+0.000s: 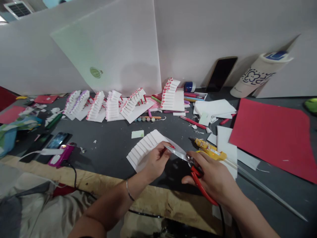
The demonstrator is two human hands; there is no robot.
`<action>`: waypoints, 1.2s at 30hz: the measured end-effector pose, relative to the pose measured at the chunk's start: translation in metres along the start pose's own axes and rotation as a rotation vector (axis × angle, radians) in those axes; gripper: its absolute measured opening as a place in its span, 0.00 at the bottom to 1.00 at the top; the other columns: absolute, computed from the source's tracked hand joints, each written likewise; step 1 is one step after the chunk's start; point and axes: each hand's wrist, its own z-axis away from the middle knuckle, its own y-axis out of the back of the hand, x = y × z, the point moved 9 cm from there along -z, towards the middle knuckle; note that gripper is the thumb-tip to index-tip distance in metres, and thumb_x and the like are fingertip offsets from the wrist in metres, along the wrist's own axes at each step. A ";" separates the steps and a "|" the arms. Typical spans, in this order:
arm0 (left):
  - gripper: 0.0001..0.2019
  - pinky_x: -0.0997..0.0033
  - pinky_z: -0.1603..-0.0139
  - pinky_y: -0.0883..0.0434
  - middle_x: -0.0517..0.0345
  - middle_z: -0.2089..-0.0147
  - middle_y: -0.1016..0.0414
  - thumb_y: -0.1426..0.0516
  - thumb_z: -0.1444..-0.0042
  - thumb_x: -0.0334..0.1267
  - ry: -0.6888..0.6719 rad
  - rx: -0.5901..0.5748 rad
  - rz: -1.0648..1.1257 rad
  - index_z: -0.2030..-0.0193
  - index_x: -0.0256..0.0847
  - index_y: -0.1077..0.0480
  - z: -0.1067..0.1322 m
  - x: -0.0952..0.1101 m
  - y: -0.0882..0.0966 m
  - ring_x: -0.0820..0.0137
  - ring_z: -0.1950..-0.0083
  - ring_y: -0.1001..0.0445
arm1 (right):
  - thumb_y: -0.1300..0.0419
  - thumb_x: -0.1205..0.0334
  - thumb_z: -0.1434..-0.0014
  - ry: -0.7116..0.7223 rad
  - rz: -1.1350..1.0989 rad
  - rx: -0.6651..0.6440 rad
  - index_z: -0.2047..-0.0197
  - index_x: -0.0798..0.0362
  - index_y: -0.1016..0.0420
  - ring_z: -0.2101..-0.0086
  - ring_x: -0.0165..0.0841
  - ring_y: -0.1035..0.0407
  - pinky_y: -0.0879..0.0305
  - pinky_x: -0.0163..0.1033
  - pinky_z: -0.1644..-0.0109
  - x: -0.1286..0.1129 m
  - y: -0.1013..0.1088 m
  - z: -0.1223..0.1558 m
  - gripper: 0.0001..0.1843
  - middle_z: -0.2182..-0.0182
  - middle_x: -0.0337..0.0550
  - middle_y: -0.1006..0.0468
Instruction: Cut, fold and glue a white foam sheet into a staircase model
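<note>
L hand is pinching the pleated white paper stair piece btw thumb & fingers, near its right end. Piece is held just above the dark work table, long axis running low-left to up-right, pleats stacked along it. R hand is closed round the red-handled scissors, blades pointing up-left at the paper edge, tips right by my L fingers. A pale curved paper bit sits at the blades; can't tell if it's joined to the piece.

Containers: white tumbler w/ blue lid leans tilted on the white board wall, contents hidden. Small blue-capped jar stands left of it, also can't see inside. Shallow tray of markers sits just beside the jar, pens lying flat.

Yellow hot glue gun lies just past my R hand, w/ long clear glue stick running down-right. Red card sheet lies right of it. Row of finished paper stair models stands along the back, red struts showing. Black phone leans on the wall. Pink power bank lies far left.
</note>
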 end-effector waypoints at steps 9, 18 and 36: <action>0.19 0.71 0.62 0.35 0.59 0.67 0.31 0.43 0.41 0.58 -0.051 -0.049 -0.036 0.65 0.42 0.29 0.002 0.012 -0.010 0.69 0.65 0.35 | 0.52 0.35 0.35 -0.004 0.072 -0.018 0.53 0.50 0.29 0.75 0.38 0.24 0.37 0.38 0.76 -0.005 0.005 0.001 0.28 0.73 0.41 0.22; 0.23 0.70 0.62 0.35 0.57 0.66 0.31 0.44 0.42 0.61 -0.057 -0.043 -0.066 0.66 0.41 0.30 0.003 0.006 -0.011 0.69 0.64 0.35 | 0.56 0.32 0.35 -0.010 0.067 0.020 0.56 0.50 0.27 0.78 0.35 0.25 0.38 0.36 0.77 -0.007 0.008 0.003 0.31 0.77 0.38 0.23; 0.19 0.69 0.62 0.36 0.59 0.70 0.32 0.41 0.44 0.58 -0.071 -0.032 -0.021 0.69 0.42 0.29 0.008 0.015 -0.014 0.68 0.67 0.36 | 0.40 0.38 0.41 -0.079 0.004 -0.074 0.50 0.50 0.28 0.69 0.40 0.24 0.32 0.39 0.70 0.000 -0.007 0.005 0.26 0.67 0.45 0.21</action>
